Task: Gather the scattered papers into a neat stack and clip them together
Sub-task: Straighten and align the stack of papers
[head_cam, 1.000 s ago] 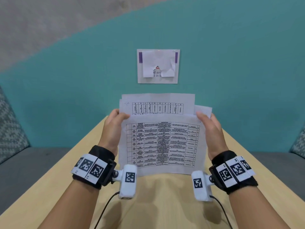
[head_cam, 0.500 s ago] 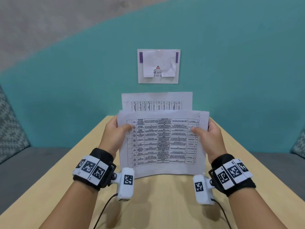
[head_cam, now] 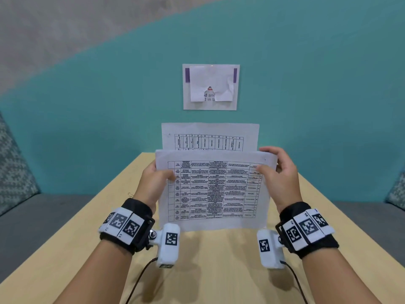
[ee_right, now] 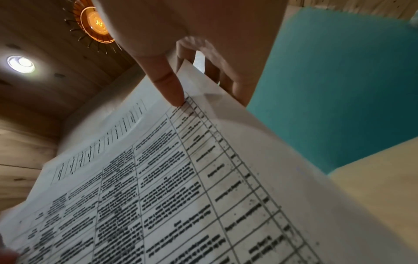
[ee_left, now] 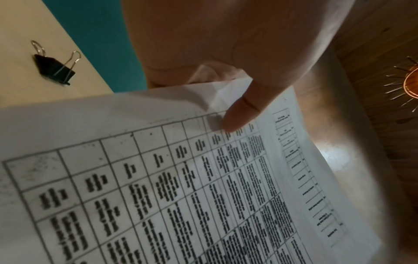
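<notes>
Several printed papers (head_cam: 210, 194) stand upright on their lower edge on the light wooden table (head_cam: 219, 270). One back sheet (head_cam: 210, 137) sticks up higher than the front ones. My left hand (head_cam: 162, 174) grips the left edge, with its thumb (ee_left: 237, 117) on the front sheet. At the upper right corner my right hand (head_cam: 269, 165) pinches the papers, thumb (ee_right: 174, 92) in front and fingers behind. A black binder clip (ee_left: 54, 67) lies on the table left of my left hand; in the head view only its wire loops (head_cam: 131, 195) show.
A teal wall (head_cam: 87, 106) rises just behind the table's far edge, with a paper notice (head_cam: 210, 86) stuck on it. Grey bench seats (head_cam: 32, 227) with patterned cushions flank the table. Cables hang from both wrist cameras over the near table.
A sheet corner that stuck out to the right is now in line with the others. My right hand has slid up to the top right corner; my left hand sits slightly lower.
</notes>
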{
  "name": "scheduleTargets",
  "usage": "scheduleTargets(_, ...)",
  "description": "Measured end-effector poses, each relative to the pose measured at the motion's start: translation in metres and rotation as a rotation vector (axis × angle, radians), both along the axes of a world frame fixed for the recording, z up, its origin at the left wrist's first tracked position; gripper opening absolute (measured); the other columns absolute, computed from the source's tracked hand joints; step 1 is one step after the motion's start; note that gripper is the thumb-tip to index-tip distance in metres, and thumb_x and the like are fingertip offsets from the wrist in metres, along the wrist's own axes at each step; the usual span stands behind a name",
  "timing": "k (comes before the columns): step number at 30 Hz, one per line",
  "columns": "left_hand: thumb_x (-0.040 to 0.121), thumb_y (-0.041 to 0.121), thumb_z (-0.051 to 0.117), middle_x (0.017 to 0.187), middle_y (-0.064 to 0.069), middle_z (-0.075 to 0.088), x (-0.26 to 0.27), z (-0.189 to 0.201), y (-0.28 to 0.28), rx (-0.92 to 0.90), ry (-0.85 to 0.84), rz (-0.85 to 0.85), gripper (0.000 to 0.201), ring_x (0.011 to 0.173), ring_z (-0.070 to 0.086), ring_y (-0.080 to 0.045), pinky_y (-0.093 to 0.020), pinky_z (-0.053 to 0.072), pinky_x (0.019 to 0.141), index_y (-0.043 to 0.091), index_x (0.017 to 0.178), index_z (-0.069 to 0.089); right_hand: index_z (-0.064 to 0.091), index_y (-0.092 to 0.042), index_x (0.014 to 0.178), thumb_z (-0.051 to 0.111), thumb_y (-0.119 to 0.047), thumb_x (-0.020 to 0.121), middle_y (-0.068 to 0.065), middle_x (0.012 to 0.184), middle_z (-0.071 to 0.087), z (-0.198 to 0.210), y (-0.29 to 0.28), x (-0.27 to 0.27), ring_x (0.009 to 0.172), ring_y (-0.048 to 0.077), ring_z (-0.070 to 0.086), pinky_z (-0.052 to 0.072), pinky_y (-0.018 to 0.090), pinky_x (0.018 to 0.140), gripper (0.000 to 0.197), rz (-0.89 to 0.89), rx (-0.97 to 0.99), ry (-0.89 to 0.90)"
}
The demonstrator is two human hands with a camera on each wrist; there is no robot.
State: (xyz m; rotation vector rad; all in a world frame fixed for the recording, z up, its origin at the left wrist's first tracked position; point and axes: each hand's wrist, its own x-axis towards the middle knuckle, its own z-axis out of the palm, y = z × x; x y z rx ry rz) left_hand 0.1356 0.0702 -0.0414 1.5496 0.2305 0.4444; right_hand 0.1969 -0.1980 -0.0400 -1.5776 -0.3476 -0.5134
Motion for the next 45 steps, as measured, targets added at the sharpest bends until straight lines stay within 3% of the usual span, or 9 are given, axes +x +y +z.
scheduleTargets(4,0.082,-0.012,0.049,0.108,-0.011,0.075,0.002,-0.003,0.001,-0.018,0.014,-0.005,0.040,0.092,0.066,-0.030,-0.039,0.054,0.079,0.009,0.112,0.066,0.067,-0.037,0.109,0.059,0.003,0.080,-0.005,0.101,0.070,-0.003,0.002,0.001,0.089,0.022,0.065,0.058,0.041,0.081,0.049,-0.049,-0.022,-0.018)
scheduleTargets(8,0.084,-0.012,0.049,0.110,-0.009,0.076,0.003,-0.003,0.002,-0.012,0.009,-0.009,0.041,0.093,0.066,-0.029,-0.041,0.055,0.081,0.009,0.114,0.068,0.054,-0.032,0.128,0.058,0.010,0.082,0.004,0.096,0.070,0.001,0.001,-0.001,0.080,0.018,0.067,0.057,0.034,0.075,0.062,0.008,0.132,0.012)
scheduleTargets(14,0.089,-0.014,0.051,0.115,-0.009,0.075,0.001,-0.002,0.001,0.042,-0.018,-0.029,0.044,0.102,0.069,-0.031,-0.042,0.056,0.083,0.012,0.123,0.064,0.064,-0.015,0.108,0.066,0.003,0.083,0.003,0.096,0.072,0.001,-0.008,0.003,0.091,0.025,0.067,0.052,0.033,0.072,0.031,0.153,0.132,0.184)
scheduleTargets(20,0.090,-0.016,0.057,0.112,-0.007,0.077,-0.006,0.010,0.006,0.138,-0.148,-0.032,0.046,0.100,0.074,-0.024,-0.037,0.060,0.078,0.014,0.123,0.066,0.074,-0.029,0.095,0.077,-0.034,0.085,-0.012,0.098,0.074,0.022,-0.010,-0.002,0.100,0.010,0.068,0.051,0.031,0.093,0.012,0.042,0.103,0.011)
scheduleTargets(25,0.090,-0.012,0.061,0.109,0.000,0.078,-0.012,0.018,0.009,0.179,-0.184,-0.085,0.046,0.092,0.073,-0.013,-0.030,0.057,0.073,0.018,0.124,0.066,0.077,-0.019,0.074,0.082,-0.021,0.081,-0.010,0.070,0.073,0.030,-0.012,-0.003,0.073,0.008,0.066,0.054,0.029,0.081,0.009,0.043,0.172,0.008)
scheduleTargets(33,0.090,-0.017,0.059,0.101,-0.002,0.081,-0.016,0.021,0.017,0.037,-0.179,-0.086,0.045,0.093,0.076,-0.022,-0.033,0.059,0.073,0.019,0.116,0.067,0.068,-0.024,0.079,0.071,-0.028,0.091,-0.004,0.090,0.072,0.031,-0.026,0.003,0.082,0.014,0.063,0.055,0.037,0.077,0.013,-0.095,0.554,0.128)
scheduleTargets(37,0.088,-0.020,0.057,0.109,-0.009,0.075,-0.017,0.024,0.024,-0.128,-0.193,-0.059,0.047,0.102,0.071,-0.026,-0.035,0.056,0.082,0.019,0.114,0.066,0.064,-0.023,0.099,0.070,-0.030,0.091,-0.003,0.101,0.074,0.026,-0.036,0.003,0.086,0.017,0.067,0.053,0.035,0.075,0.012,0.155,0.469,0.275)
scheduleTargets(40,0.090,-0.020,0.055,0.102,-0.007,0.077,-0.015,0.026,0.025,-0.194,-0.192,-0.005,0.043,0.092,0.074,-0.026,-0.036,0.061,0.069,0.016,0.111,0.065,0.071,-0.019,0.105,0.069,-0.016,0.091,-0.003,0.098,0.078,0.022,-0.028,0.000,0.082,0.017,0.071,0.056,0.036,0.074,0.015,0.247,0.325,0.333)
scheduleTargets(45,0.092,-0.017,0.057,0.108,-0.012,0.074,-0.016,0.028,0.038,-0.229,-0.193,0.161,0.035,0.092,0.073,-0.029,-0.039,0.062,0.070,0.012,0.111,0.062,0.073,-0.018,0.093,0.068,-0.012,0.093,-0.003,0.092,0.077,0.016,-0.023,0.008,0.080,0.017,0.071,0.055,0.031,0.067,0.008,0.046,0.367,0.286)
